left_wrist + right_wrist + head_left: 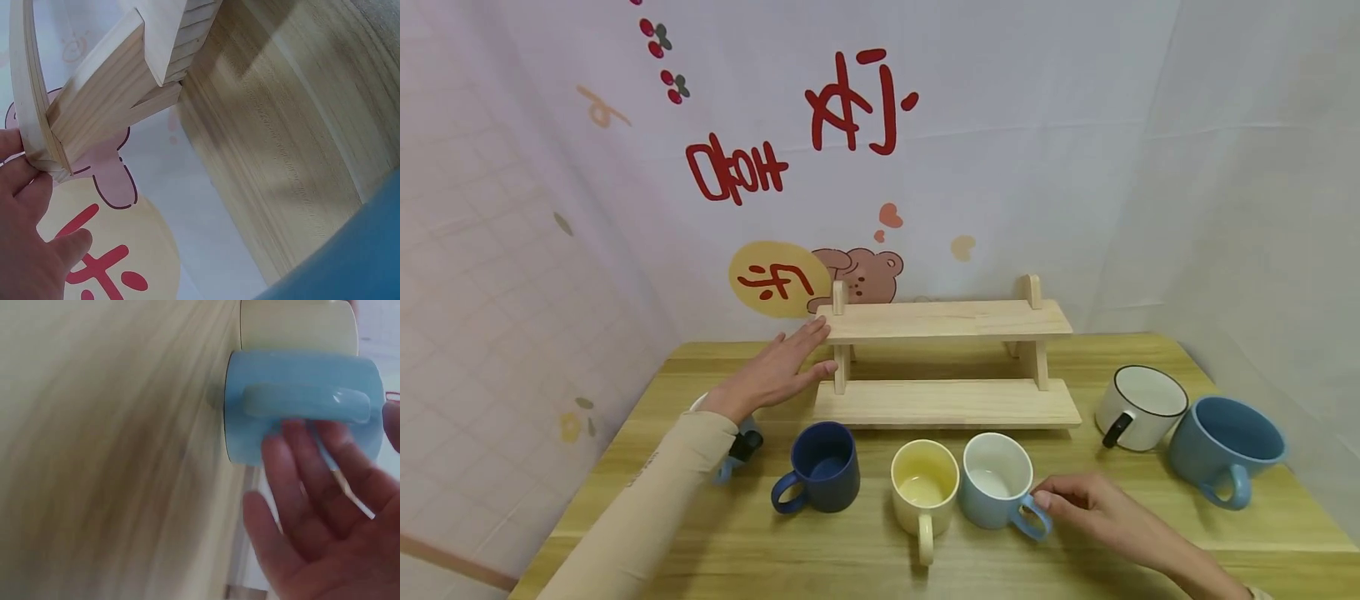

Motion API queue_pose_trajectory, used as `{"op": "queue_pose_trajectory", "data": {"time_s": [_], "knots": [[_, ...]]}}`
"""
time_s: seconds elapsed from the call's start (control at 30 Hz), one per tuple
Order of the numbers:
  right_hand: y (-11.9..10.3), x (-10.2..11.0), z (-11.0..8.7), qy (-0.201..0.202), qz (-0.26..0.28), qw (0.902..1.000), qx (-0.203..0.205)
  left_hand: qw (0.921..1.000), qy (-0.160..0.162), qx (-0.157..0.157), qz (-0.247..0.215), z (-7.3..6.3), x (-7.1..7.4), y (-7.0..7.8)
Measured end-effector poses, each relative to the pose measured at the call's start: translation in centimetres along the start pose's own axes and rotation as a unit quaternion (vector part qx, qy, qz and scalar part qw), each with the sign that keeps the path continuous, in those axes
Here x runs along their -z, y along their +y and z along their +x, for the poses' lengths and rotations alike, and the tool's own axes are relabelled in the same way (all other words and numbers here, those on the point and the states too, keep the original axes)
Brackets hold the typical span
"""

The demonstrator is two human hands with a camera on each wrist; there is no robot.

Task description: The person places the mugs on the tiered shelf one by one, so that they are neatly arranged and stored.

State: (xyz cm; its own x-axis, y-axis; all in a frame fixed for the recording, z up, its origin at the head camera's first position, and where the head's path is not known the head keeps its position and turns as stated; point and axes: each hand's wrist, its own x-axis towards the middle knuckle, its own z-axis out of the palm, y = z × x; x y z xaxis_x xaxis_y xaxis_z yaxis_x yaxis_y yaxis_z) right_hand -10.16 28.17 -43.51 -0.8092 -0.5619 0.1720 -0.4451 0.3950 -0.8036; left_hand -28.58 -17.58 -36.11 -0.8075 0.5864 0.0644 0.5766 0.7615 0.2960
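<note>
A light blue mug with a white inside (pixel 992 492) stands upright at the table's front middle. My right hand (pixel 1086 508) is at its handle (pixel 306 403). In the right wrist view the fingertips touch or nearly touch that handle, fingers extended and thumb apart. Close against this mug on the left is a yellow mug (pixel 917 504), its handle facing me. Behind them stands a two-tier wooden shelf (pixel 947 404) with bare boards. My left hand (pixel 778 371) rests its fingertips on the left end of the upper board (pixel 940 319), fingers fairly straight.
A navy mug (pixel 837 483) stands left of the yellow one. My left forearm partly hides some blue and black mugware (pixel 747 443). To the right are a white enamel-style mug (pixel 1138 417) with a black handle and a wide blue mug (pixel 1206 450). A printed cloth (pixel 1000 167) hangs behind.
</note>
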Motion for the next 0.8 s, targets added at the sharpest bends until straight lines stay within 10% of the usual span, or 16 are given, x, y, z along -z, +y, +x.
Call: {"op": "queue_pose_trajectory", "data": {"time_s": [0.37, 0.6, 0.8], "knots": [[1.6, -0.6, 0.4, -0.102, 0.198, 0.9748, 0.008, 1.0, 0.0, 0.008, 0.003, 0.2, 0.5, 0.4], [1.1, -0.3, -0.2, -0.051, 0.248, 0.9668, -0.039, 0.9999, 0.006, 0.007, 0.006, 0.2, 0.4, 0.4], [-0.8, 1.0, 0.1, 0.017, 0.269, 0.963, 0.005, 0.9999, 0.008, 0.003, 0.006, 0.3, 0.1, 0.3]]}}
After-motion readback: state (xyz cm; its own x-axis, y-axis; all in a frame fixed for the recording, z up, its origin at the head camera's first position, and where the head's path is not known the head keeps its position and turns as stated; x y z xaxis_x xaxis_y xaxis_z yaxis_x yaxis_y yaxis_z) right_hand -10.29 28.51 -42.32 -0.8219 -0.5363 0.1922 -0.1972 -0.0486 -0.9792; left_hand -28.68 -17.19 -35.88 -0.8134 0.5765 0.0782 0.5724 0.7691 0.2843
